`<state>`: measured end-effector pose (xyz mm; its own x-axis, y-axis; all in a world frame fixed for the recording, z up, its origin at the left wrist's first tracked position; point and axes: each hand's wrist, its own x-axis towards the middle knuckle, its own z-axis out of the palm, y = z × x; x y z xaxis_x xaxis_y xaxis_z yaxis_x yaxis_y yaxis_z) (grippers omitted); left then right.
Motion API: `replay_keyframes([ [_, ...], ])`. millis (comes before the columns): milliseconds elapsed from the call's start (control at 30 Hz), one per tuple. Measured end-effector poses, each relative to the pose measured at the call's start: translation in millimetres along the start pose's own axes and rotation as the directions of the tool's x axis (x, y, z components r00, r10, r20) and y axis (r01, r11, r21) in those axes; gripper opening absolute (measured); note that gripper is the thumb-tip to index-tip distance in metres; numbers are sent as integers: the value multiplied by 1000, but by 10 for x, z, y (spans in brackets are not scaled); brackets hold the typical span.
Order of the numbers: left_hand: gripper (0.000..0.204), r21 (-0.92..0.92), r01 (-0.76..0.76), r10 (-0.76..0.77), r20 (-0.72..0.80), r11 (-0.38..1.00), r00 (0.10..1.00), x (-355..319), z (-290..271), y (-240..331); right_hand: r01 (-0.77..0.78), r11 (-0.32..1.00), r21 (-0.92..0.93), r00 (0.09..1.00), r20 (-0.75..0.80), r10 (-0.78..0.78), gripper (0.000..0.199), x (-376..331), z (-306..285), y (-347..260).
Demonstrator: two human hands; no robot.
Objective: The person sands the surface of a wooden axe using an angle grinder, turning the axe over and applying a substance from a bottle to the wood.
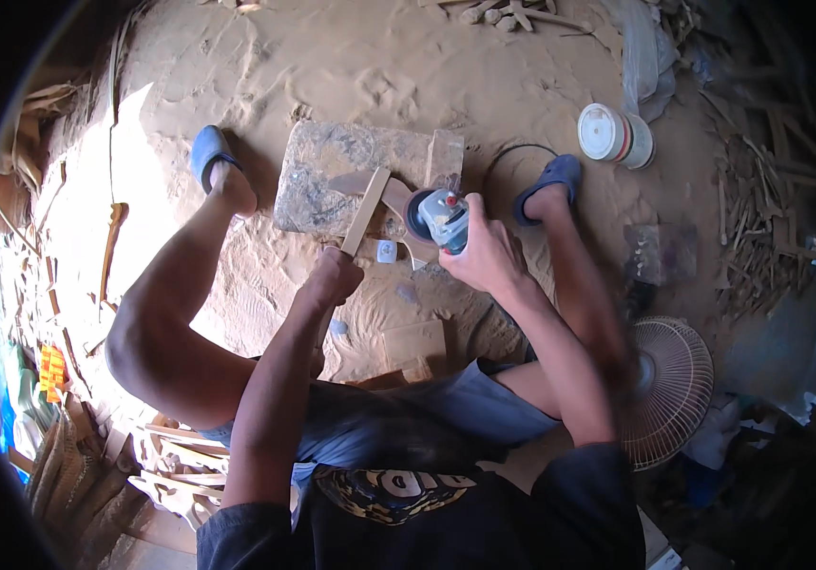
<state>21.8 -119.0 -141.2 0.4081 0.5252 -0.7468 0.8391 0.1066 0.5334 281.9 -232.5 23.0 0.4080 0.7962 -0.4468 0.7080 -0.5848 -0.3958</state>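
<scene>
Sanding seems the step: the left grip (335, 276) holds a long, flat, pale wooden stick (366, 214), the right grip (489, 249) a grey-blue, round-disc grinder (446, 222); the next move needs steadiness.

Left hand (336, 275) clenched, right hand (486, 251) curled.

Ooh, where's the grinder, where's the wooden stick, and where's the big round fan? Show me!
Grinder (447, 219), head view: on the middle of its body.
Wooden stick (366, 213), head view: on its flat face, above the hand (336, 275).
Fan (669, 391), head view: on its round wire cage.
</scene>
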Motion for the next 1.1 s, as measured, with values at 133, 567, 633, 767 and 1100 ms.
replay_keyframes([
  [133, 15, 5, 80, -80, -34, 997, 996, 69, 22, -48, -73, 997, -8, 996, -55, 72, 74, -29, -87, 232],
  [567, 24, 886, -445, 373, 461, -133, 805, 227, 77, -320, -113, 993, 37, 980, -159, 118, 77, 141, -222, 564],
  [633, 24, 897, -431, 366, 434, -96, 823, 190, 1, -263, -180, 983, 32, 967, -175, 183, 79, 195, -330, 559],
  [767, 17, -173, -63, 106, 248, 983, 963, -69, -153, 127, -84, 958, 275, 906, -380, 189, 88, -103, -309, 846],
  [1100, 17, -924, 125, 129, 182, 362, 975, -785, 714, 957, 146, 758, 635, 874, -442, 202, 89, -338, -510, 729],
])
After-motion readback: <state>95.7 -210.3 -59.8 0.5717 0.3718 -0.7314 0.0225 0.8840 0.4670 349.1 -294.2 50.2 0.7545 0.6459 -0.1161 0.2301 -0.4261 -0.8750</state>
